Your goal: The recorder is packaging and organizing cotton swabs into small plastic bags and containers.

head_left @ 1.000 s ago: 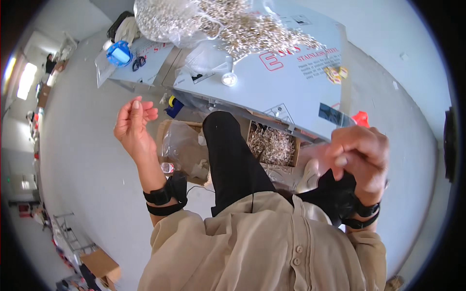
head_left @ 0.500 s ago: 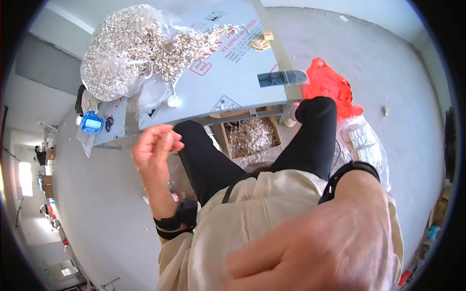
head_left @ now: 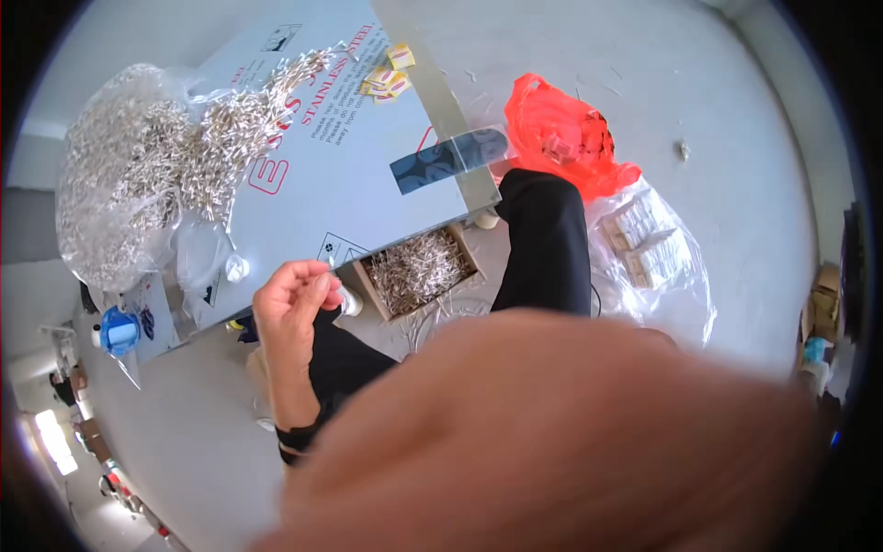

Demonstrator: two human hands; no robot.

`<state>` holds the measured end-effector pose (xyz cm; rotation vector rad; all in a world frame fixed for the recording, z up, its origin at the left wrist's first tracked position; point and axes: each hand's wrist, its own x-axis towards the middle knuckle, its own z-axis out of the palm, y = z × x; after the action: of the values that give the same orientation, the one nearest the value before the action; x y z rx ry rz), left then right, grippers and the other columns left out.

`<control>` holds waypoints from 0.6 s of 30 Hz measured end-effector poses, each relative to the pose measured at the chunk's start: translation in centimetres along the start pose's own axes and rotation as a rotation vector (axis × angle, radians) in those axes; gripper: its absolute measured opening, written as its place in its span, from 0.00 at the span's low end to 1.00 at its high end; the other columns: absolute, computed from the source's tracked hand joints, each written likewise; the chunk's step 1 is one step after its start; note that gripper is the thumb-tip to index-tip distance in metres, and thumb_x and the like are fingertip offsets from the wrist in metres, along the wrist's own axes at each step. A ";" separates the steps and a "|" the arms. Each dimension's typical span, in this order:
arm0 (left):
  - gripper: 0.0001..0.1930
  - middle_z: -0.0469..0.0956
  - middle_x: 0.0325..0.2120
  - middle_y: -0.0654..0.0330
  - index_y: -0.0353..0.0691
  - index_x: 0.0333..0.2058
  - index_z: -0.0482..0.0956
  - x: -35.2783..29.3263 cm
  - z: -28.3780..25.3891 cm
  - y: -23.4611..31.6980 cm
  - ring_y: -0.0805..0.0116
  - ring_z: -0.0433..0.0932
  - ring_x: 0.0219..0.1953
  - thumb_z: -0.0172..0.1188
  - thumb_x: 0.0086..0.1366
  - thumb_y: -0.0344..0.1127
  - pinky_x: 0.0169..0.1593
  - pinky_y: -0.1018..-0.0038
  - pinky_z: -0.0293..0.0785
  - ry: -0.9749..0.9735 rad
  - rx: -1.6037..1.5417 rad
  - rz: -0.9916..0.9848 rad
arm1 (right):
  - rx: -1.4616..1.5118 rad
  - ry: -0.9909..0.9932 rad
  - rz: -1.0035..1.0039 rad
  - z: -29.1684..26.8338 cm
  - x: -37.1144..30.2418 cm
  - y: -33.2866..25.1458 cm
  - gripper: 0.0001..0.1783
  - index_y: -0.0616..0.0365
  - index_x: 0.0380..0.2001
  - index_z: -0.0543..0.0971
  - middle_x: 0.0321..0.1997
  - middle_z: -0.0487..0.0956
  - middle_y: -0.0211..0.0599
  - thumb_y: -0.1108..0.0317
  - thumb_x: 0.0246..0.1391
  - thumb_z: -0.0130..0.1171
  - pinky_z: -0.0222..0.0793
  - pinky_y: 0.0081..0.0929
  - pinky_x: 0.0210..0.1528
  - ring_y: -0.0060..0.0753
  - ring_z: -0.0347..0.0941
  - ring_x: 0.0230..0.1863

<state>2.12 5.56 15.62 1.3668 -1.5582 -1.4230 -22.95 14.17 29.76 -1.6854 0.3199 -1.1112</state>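
Note:
My left hand (head_left: 296, 308) is raised near the table's front edge, its thumb and fingers pinched together. A tiny pale bit shows at the fingertips, too small to name. My right hand (head_left: 570, 432) is very close and blurred, filling the lower middle; its fingers cannot be made out. Beyond my left hand, a heap of small silvery-white pieces (head_left: 216, 147) spills from a large clear plastic bag (head_left: 101, 198) onto the sheet-covered table (head_left: 331, 198). Below the table edge, an open cardboard box (head_left: 472, 262) holds similar thin pieces.
Small yellow packets (head_left: 387, 79) and a dark patterned strip (head_left: 441, 164) lie on the table. A small white object (head_left: 236, 268) and a blue item (head_left: 120, 331) are at its left. Right of it are a red plastic bag (head_left: 561, 138) and clear plastic (head_left: 681, 299) around white bundles.
The view has swung, so the table and bags appear farther left. My right hand has come up closer and covers much more of the lower picture. My left hand stays pinched, nearer the table edge.

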 end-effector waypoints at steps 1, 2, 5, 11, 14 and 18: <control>0.08 0.79 0.25 0.57 0.29 0.37 0.77 0.7 0.3 0.1 0.76 0.76 0.24 0.58 0.62 0.30 0.30 0.81 0.73 0.020 -0.001 -0.017 | 0.012 -0.051 -0.003 0.4 0.6 0.3 0.09 0.69 0.24 0.73 0.22 0.70 0.44 0.73 0.51 0.57 0.62 0.28 0.20 0.39 0.67 0.21; 0.08 0.79 0.25 0.57 0.30 0.36 0.77 1.3 1.3 0.3 0.76 0.76 0.23 0.57 0.63 0.29 0.29 0.81 0.72 0.019 -0.066 -0.007 | 0.027 -0.105 -0.011 0.9 1.2 0.6 0.09 0.69 0.24 0.73 0.23 0.70 0.44 0.72 0.51 0.57 0.63 0.29 0.22 0.40 0.68 0.23; 0.07 0.75 0.21 0.61 0.32 0.31 0.76 2.2 1.2 -0.9 0.76 0.72 0.20 0.53 0.66 0.30 0.27 0.82 0.69 -0.004 -0.058 -0.008 | -0.009 -0.358 -0.120 0.2 3.2 3.2 0.09 0.68 0.26 0.73 0.25 0.72 0.46 0.71 0.51 0.57 0.67 0.31 0.27 0.44 0.71 0.27; 0.14 0.69 0.16 0.67 0.38 0.20 0.66 -0.2 1.4 -4.3 0.80 0.65 0.18 0.50 0.67 0.30 0.22 0.81 0.62 0.317 -0.352 0.116 | -0.296 0.164 -0.017 2.3 1.7 13.5 0.18 0.61 0.37 0.76 0.40 0.75 0.42 0.60 0.48 0.64 0.68 0.38 0.42 0.49 0.72 0.42; 0.16 0.73 0.44 0.55 0.36 0.50 0.69 -0.4 2.7 -2.9 0.67 0.73 0.45 0.51 0.64 0.32 0.50 0.74 0.69 0.206 -0.610 0.115 | -0.497 0.227 -0.086 4.7 2.3 17.5 0.21 0.60 0.41 0.77 0.47 0.75 0.43 0.53 0.52 0.58 0.62 0.48 0.53 0.47 0.70 0.49; 0.35 0.61 0.60 0.52 0.36 0.63 0.55 -0.9 3.1 -2.0 0.61 0.56 0.64 0.38 0.66 0.57 0.66 0.62 0.51 -0.043 -1.075 -0.052 | -0.728 0.043 -0.276 5.3 5.0 21.1 0.22 0.57 0.42 0.78 0.49 0.74 0.43 0.51 0.53 0.54 0.57 0.51 0.57 0.46 0.69 0.51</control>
<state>0.05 7.66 13.21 0.6990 -0.5406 -1.8878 -9.86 5.18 14.07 -2.4008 0.5815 -1.3278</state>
